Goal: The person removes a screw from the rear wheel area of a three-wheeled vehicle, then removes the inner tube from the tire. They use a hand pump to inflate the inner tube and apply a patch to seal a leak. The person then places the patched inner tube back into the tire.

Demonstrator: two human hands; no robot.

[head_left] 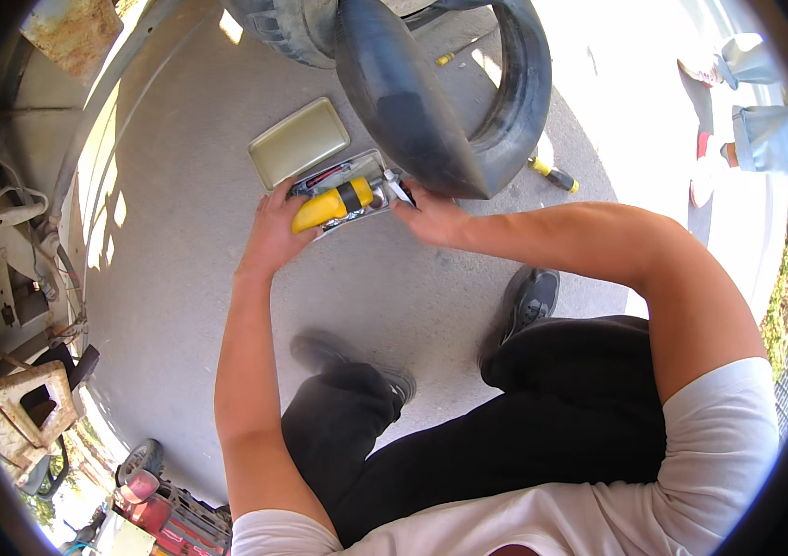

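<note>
A shallow metal box (371, 159) sits on the ground, holding several small items. Its pale lid (299, 141) lies just beyond it. My left hand (275, 227) is closed around the near-left end of a yellow tool (324, 209) with a black band, which lies across the box; its working end is hard to make out. At the box's right end, my right hand (433, 218) is closed with its fingertips on a small white-and-black item (398, 187), partly hidden by the fingers.
A black inner tube (403, 111) stands right beyond the box, against a treaded tire (287, 28). A yellow-and-black screwdriver (556, 175) lies right of it. Another yellow-handled tool (446, 58) lies farther off. Rusty machine parts (32, 403) line the left; a person's legs (765, 139) show far right.
</note>
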